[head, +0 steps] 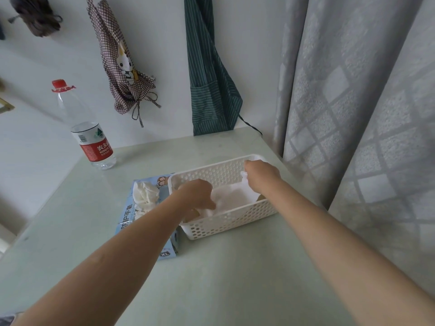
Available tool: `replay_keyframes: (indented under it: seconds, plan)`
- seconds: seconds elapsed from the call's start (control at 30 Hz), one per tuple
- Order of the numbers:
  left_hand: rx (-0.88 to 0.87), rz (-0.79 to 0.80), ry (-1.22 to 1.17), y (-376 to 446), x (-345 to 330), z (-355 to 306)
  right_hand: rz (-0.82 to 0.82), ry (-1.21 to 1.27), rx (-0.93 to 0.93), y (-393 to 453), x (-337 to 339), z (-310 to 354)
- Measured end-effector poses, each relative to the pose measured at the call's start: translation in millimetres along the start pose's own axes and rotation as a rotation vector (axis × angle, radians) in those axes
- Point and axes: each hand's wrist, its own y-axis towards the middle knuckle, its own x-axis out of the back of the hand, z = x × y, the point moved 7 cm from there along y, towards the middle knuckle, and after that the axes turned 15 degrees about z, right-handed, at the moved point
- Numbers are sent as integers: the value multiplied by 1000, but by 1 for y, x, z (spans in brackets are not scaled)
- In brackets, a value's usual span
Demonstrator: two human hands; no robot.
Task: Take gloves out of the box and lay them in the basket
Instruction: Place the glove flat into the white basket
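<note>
Gloves [231, 196] in basket [226, 225] on pale-green table [235, 278]

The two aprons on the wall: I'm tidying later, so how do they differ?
The checked apron is brown-and-white with a cartoon animal patch and dangling ties; the green apron is dark with thin pale stripes and a pocket. The green one hangs lower, nearly reaching the table. Both hang on the white wall.

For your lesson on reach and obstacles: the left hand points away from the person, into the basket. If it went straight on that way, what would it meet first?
Probably the white glove lying in the basket, which the left hand already touches; beyond that, likely the basket's far wall. Depth is hard to judge from this one view.
</note>
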Motion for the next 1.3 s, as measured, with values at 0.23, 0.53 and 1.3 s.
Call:
replay_keyframes:
  seconds: [0.23,0.53,1.3]
  plan:
    - [46,-14,1,8,-7,2,3,-9,20,-1,-2,0]
    - [207,-128,153,-8,17,9,-17,-27,-8,4,-3,-4]
    - [100,-10,202,-15,13,19,-48,-190,-133,-9,15,16]
